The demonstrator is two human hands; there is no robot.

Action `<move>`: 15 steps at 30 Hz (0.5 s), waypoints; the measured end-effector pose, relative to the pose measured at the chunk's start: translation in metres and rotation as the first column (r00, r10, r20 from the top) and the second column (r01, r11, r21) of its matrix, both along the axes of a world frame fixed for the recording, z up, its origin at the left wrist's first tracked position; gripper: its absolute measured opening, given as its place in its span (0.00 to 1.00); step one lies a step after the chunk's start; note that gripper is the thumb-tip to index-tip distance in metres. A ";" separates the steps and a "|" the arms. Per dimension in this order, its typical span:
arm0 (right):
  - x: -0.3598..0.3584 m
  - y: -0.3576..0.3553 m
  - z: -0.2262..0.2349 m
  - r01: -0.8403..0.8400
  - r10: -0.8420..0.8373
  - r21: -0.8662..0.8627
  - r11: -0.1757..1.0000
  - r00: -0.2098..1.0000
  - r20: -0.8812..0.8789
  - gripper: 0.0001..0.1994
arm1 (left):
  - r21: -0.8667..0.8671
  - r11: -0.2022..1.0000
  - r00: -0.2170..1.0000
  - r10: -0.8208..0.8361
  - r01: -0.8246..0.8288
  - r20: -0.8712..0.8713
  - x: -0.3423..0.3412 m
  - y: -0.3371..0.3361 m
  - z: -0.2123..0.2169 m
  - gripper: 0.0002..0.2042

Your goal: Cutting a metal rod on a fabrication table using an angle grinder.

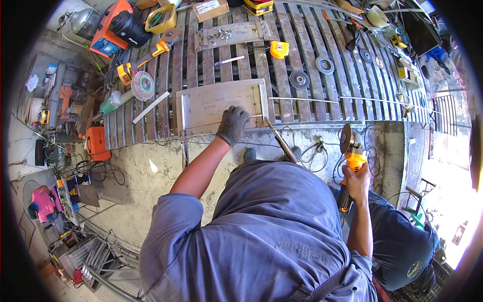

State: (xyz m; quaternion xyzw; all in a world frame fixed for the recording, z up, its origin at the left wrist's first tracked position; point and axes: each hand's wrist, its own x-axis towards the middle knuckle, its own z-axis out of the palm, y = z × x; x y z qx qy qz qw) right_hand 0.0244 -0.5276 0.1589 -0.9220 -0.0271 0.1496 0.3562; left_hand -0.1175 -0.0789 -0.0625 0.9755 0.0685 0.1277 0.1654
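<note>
A shallow sheet-metal panel with raised side edges and handwriting on its face lies at the near edge of the slatted metal workbench. My left hand, in a dark grey glove, is closed over the panel's near edge. Two metal bars project from that edge toward me, one to the right of the hand. Off the bench to the right, my bare right hand is wrapped around a yellow and black angle grinder. Its disc points away from me, apart from the panel.
Loose discs, a yellow tape measure, a marker and a metal plate with small parts lie on the bench. More grinders sit at left. Another person is close at lower right. Cables trail below the bench.
</note>
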 end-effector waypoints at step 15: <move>-0.013 -0.026 0.006 0.035 -0.035 0.004 0.999 0.999 0.019 0.20 | 0.396 0.916 0.988 -0.012 0.072 -0.153 0.102 0.093 -0.037 0.09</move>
